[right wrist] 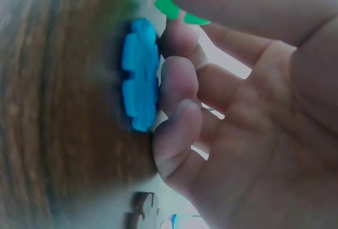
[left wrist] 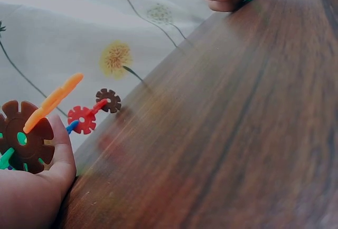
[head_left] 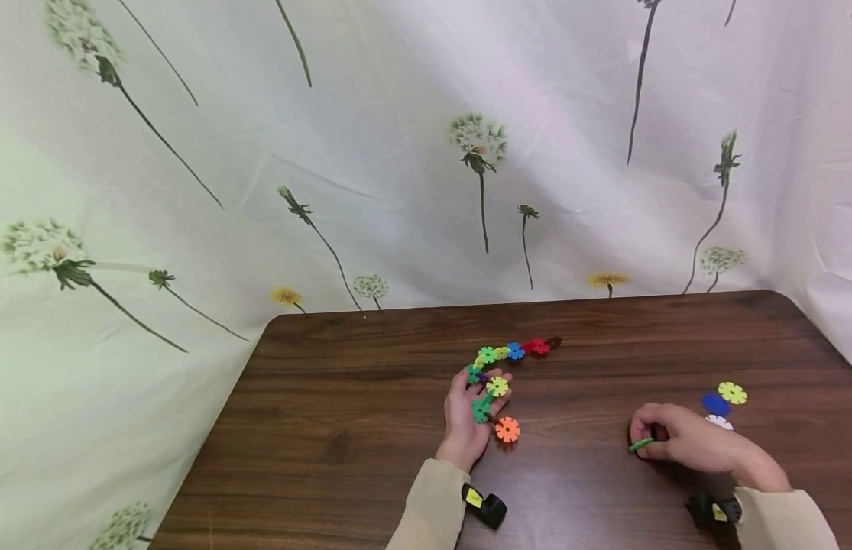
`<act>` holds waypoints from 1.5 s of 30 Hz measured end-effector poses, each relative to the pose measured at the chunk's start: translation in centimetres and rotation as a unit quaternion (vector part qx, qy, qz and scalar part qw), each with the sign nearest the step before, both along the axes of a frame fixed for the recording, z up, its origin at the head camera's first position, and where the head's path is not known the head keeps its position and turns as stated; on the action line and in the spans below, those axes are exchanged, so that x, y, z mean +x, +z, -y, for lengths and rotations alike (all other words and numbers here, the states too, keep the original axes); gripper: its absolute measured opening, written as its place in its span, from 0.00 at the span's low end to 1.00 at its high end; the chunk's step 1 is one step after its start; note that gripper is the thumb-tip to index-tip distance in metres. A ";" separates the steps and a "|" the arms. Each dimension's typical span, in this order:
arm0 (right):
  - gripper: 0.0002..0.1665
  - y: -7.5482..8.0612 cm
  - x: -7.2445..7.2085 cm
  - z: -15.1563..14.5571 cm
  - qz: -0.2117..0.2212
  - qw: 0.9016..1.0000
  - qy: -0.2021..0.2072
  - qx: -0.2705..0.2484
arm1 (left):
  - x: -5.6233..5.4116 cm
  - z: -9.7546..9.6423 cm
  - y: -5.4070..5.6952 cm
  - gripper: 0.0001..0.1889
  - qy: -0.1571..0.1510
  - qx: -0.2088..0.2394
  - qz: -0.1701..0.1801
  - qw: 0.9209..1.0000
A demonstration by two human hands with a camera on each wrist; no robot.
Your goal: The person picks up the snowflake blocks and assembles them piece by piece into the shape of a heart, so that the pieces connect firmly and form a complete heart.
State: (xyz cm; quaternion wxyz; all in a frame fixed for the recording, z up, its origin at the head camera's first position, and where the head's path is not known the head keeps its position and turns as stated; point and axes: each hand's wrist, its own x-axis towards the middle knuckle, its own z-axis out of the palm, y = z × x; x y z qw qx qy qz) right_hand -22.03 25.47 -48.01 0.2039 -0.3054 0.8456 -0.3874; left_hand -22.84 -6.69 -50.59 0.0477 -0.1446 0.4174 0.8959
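My left hand point(head_left: 467, 424) is turned palm up at mid-table and loosely holds a chain of notched plastic discs point(head_left: 487, 354). The chain curves from an orange disc point(head_left: 507, 429) near the wrist, past green and yellow ones, to blue, red and brown at the far end. In the left wrist view, a brown disc point(left wrist: 26, 134) with an orange one slotted in stands beside a raised digit. Farther right, my right hand point(head_left: 694, 439) pinches a green disc point(head_left: 641, 444) close over the table. A blue disc point(right wrist: 141, 76) is right at its other fingertips in the right wrist view.
Just beyond the right hand lie a yellow disc point(head_left: 732, 393), a dark blue disc point(head_left: 716, 403) and a partly hidden white disc point(head_left: 720, 422). The brown wooden table point(head_left: 315, 412) ends at a white cloth backdrop point(head_left: 398, 191) printed with dandelions.
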 end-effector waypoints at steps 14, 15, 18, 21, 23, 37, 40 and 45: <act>0.06 1.0 -0.3 1.0 0.030 0.998 -0.057 0.019 | 0.0 -0.2 0.0 0.19 0.007 -0.013 -0.010 1.000; 0.07 1.1 -0.3 1.3 0.026 0.998 -0.059 0.018 | 0.0 -0.2 0.0 0.18 0.008 -0.018 -0.012 1.000; 0.08 1.4 -0.4 2.3 0.006 0.998 -0.060 0.012 | 0.1 -0.4 0.2 0.17 0.015 -0.053 -0.010 0.998; 0.08 1.6 -0.6 3.9 -0.016 0.998 -0.058 0.009 | 0.3 -0.5 0.6 0.18 0.026 -0.133 -0.001 0.991; 0.07 1.8 -0.8 5.0 -0.019 0.998 -0.061 0.008 | 0.3 -0.6 0.8 0.18 0.036 -0.175 0.004 0.984; 0.05 0.7 -1.3 11.9 0.009 0.998 -0.049 -0.043 | 0.5 -0.5 2.1 0.19 0.058 -0.384 0.012 0.922; 0.05 0.6 -1.2 12.4 0.003 0.998 -0.054 -0.038 | 0.4 -0.1 2.3 0.18 0.031 -0.421 0.006 0.906; 0.04 0.5 -1.1 12.7 -0.001 0.998 -0.063 -0.027 | 0.3 0.7 2.7 0.20 -0.020 -0.461 -0.002 0.887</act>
